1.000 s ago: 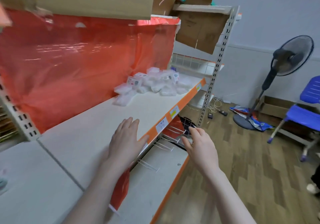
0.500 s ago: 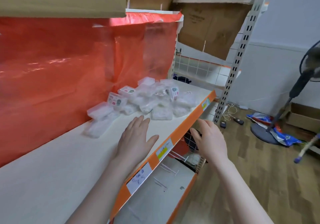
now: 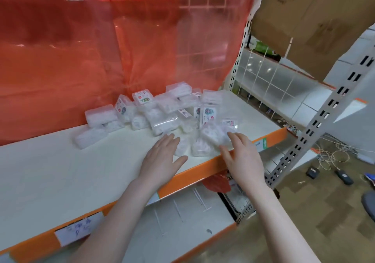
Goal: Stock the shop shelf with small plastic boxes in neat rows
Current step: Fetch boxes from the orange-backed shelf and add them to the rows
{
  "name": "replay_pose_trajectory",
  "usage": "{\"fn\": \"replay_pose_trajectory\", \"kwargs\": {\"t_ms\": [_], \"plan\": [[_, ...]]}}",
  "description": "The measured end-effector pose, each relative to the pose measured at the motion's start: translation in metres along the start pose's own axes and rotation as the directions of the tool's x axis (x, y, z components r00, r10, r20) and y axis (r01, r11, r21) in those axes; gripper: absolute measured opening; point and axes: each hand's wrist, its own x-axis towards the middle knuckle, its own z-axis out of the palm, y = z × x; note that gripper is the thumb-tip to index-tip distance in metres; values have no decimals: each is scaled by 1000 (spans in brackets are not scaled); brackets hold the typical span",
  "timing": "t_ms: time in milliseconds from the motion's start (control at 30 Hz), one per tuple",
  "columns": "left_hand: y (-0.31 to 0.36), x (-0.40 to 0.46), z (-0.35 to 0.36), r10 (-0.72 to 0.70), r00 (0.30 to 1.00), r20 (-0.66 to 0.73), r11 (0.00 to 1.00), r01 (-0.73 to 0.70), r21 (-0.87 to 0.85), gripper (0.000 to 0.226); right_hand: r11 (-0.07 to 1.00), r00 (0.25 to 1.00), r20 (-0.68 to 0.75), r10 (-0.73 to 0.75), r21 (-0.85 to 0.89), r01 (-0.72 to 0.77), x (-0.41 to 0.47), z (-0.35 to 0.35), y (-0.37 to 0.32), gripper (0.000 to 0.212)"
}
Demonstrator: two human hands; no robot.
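My left hand (image 3: 162,159) lies flat, palm down, on the white shelf (image 3: 60,171), fingers straight and together, thumb spread; its fingertips reach the near edge of the pile of small plastic boxes (image 3: 162,112). My right hand (image 3: 241,157) hovers over the orange front edge (image 3: 203,168) of the shelf, fingers straight and loosely spread, tips at the nearest boxes. Whether they touch I cannot tell. Neither hand has hold of anything.

The boxes sit in a loose heap toward the right rear of the shelf, against the red plastic sheet (image 3: 81,59), some flat, some propped on edge. A few carry coloured stickers in red, green and blue, such as the box with a label (image 3: 143,98) at the back, but the print is too small and blurred to read. One clear box (image 3: 90,138) lies apart at the left.

A white price tag (image 3: 78,227) on the shelf edge bears blue handwriting I cannot make out; a second tag (image 3: 261,144) near my right hand is partly green, its writing also illegible. The cardboard carton (image 3: 312,19) hanging at upper right has faint printed letters, unreadable and cut off by the frame. The boxes' contents show only as a white blur. Below, a lower shelf (image 3: 182,212) is partly hidden by my forearms, and cables (image 3: 332,155) trail on the wooden floor.
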Motion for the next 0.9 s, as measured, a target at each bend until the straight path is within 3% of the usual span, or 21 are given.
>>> {"fn": "replay_pose_trajectory", "kwargs": {"t_ms": [233, 433, 600, 900], "plan": [[4, 11, 9, -17, 999, 49, 994, 12, 104, 61, 998, 998, 0, -63, 20, 63, 24, 10, 11, 47], [8, -4, 14, -38, 999, 5, 987, 37, 158, 63, 985, 983, 70, -171, -21, 172, 38, 11, 15, 50], [0, -15, 4, -35, 999, 1, 982, 35, 184, 62, 984, 980, 96, -173, -26, 176, 35, 8, 16, 51], [-15, 16, -16, 75, 958, 276, 970, -135, 203, 80, 978, 961, 191, -202, -7, 207, 44, 5, 9, 45]]}}
